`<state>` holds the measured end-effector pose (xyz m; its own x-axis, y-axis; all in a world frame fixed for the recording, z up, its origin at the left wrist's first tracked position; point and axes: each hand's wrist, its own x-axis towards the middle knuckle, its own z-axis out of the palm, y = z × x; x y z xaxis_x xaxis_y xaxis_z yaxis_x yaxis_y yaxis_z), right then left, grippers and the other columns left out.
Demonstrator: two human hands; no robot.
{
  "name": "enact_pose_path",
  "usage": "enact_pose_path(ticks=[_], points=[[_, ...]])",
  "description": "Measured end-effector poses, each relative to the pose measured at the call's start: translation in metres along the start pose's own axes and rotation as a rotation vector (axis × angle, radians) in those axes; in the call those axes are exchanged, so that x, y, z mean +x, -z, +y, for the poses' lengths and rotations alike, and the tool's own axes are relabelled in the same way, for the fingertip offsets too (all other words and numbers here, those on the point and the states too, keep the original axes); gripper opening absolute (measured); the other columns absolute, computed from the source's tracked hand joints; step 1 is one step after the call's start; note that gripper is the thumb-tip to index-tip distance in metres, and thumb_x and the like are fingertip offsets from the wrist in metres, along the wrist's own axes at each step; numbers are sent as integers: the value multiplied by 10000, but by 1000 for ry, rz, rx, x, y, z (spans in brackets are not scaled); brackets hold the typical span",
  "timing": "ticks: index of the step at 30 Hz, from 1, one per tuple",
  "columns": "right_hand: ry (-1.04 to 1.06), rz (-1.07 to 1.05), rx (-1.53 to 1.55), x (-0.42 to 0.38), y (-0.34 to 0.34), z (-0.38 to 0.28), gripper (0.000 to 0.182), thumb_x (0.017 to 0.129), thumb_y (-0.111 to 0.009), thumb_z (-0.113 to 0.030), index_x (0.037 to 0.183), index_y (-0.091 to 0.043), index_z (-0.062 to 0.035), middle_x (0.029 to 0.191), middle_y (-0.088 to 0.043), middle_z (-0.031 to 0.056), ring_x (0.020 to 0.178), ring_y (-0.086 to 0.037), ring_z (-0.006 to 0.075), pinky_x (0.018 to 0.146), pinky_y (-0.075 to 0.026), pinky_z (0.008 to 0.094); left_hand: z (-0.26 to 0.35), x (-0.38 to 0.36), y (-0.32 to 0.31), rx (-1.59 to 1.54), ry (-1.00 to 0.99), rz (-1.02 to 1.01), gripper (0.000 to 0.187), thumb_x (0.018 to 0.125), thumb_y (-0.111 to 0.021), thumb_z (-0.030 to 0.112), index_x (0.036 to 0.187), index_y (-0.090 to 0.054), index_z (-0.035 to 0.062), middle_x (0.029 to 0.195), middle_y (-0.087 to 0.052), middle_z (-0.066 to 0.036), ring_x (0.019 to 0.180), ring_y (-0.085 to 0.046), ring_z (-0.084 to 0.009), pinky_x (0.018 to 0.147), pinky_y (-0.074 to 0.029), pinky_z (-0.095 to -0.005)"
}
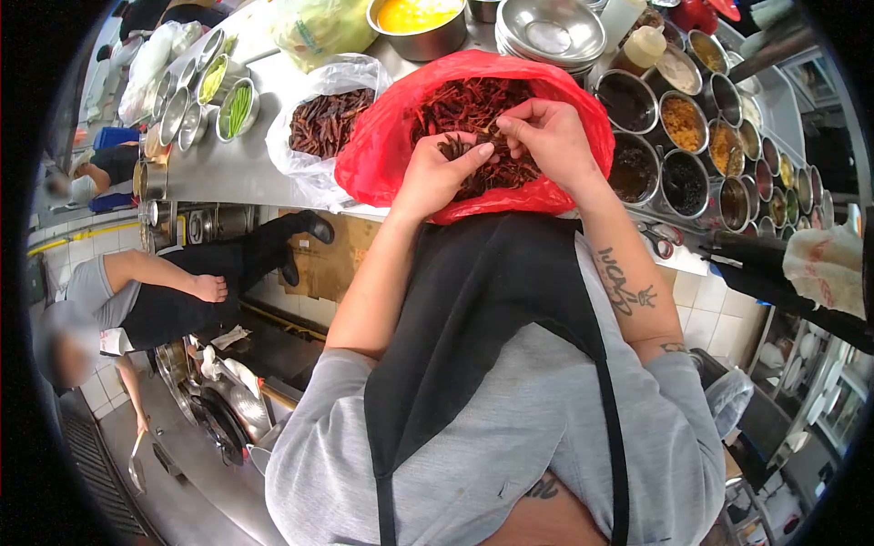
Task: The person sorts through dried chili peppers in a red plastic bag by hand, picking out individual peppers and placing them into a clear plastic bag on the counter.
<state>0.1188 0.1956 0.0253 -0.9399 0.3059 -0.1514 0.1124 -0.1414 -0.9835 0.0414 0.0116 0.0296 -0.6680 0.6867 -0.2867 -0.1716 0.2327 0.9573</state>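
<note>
A red plastic bag (364, 168) stands wide open on the counter in front of me, full of dried red chillies (473, 100). Over its mouth, my left hand (439, 175) is closed around a few dark dried chillies, thumb pointing toward the right. Close beside it, my right hand (551, 141) pinches thumb and forefinger together on what looks like a dried chilli, mostly hidden by the fingers. To the left of the red bag sits a clear plastic bag (282, 150) holding darker dried chillies (330, 123).
Steel pots of sauces and seasonings (683, 123) crowd the right side. Behind are stacked steel bowls (551, 36) and a pot of yellow liquid (419, 41). Bowls of cut greens (238, 109) stand left. Scissors (657, 238) lie near the edge. A co-worker (164, 291) holds a ladle at left.
</note>
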Motion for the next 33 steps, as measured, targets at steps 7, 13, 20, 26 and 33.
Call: enact_pose_path(ticks=[7,13,20,26,33], points=[[-142,-154,-189,-4,4,-8,180,911,-717,-180,899,-701,-1,676,-625,6,578,-555,76,526,-452,248,-12,5,1,12,-89,35,174,914,-731,139,988,-695,-15,837,-703,-6,697,-558,-38,614,-457,-223],[-69,-168,-220,0,7,-2,186,902,-728,-195,882,-700,-12,675,-616,-1,608,-539,66,541,-432,246,-3,4,2,10,-64,39,160,908,-735,125,986,-692,-9,796,-665,24,699,-556,-39,620,-453,-221],[-164,-410,437,1,11,19,201,962,-676,-237,917,-633,-47,734,-559,-17,625,-453,67,547,-353,225,-1,5,0,-162,-90,-77,137,928,-713,134,971,-689,6,808,-679,1,681,-574,-53,602,-454,-224],[-254,-517,659,-1,9,24,206,977,-648,-242,892,-599,-60,727,-512,-29,617,-423,70,540,-344,221,1,3,4,-301,26,-183,125,933,-708,145,956,-672,27,793,-676,-15,632,-548,-52,563,-423,-212],[-153,-499,720,1,8,28,190,974,-652,-214,890,-592,-54,783,-552,-17,650,-444,68,559,-363,222,-16,9,10,-497,96,-227,155,927,-717,161,994,-648,39,761,-651,-7,595,-521,-52,530,-398,-206]])
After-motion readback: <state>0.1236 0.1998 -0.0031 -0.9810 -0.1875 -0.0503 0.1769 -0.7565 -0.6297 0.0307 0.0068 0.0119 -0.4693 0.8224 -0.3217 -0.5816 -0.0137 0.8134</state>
